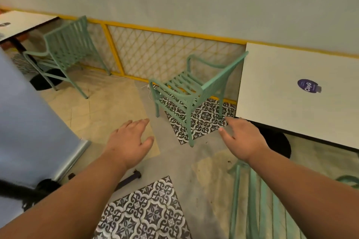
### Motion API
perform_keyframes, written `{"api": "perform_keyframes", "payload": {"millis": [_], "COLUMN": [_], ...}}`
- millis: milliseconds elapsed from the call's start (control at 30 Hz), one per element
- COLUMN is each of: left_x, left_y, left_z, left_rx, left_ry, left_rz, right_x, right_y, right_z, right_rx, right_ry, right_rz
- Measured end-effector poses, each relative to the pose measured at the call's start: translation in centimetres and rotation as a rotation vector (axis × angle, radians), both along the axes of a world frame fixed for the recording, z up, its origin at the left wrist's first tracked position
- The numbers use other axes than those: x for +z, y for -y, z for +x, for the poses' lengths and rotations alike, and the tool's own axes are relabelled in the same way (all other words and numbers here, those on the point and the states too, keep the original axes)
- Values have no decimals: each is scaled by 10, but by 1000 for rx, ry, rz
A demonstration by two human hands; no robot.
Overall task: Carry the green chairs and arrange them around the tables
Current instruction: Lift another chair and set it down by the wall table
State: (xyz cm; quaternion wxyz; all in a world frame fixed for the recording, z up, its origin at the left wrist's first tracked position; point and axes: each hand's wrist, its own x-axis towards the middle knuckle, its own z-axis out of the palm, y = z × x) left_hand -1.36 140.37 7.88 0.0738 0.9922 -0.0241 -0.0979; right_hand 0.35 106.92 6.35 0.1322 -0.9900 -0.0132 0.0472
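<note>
A green slatted armchair [186, 91] stands on the floor ahead, its back against the edge of the white table [287, 103] on the right. A second green chair [66, 48] sits at another white table [21, 21] at the far left. Part of a third green chair [252, 205] shows below my right forearm. My left hand [128, 141] and my right hand [242, 139] are both stretched out with relaxed fingers, holding nothing, a short way in front of the middle chair and apart from it.
A yellow lattice railing [155, 52] runs along the pale wall behind the chairs. A pale blue surface with a metal edge [29, 122] fills the left side. Patterned tiles [143, 213] are set in the grey floor. A dark table base [279, 143] sits under the right table.
</note>
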Motion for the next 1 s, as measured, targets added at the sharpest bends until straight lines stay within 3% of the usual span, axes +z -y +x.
{"api": "perform_keyframes", "payload": {"millis": [200,467,667,1000], "left_x": [-14,-28,-51,-103], "left_y": [-23,-27,28,113], "left_z": [97,252,324,386], "left_rx": [-57,-185,-225,-89], "left_ry": [-33,-6,-60,-91], "left_rz": [5,17,-39,-143], "right_x": [-2,-29,-43,-76], "right_y": [-26,-42,-8,53], "right_z": [91,174,235,352], "right_rx": [-6,-188,-221,-85], "right_ry": [18,-10,-45,-97], "right_rz": [-8,38,75,22]}}
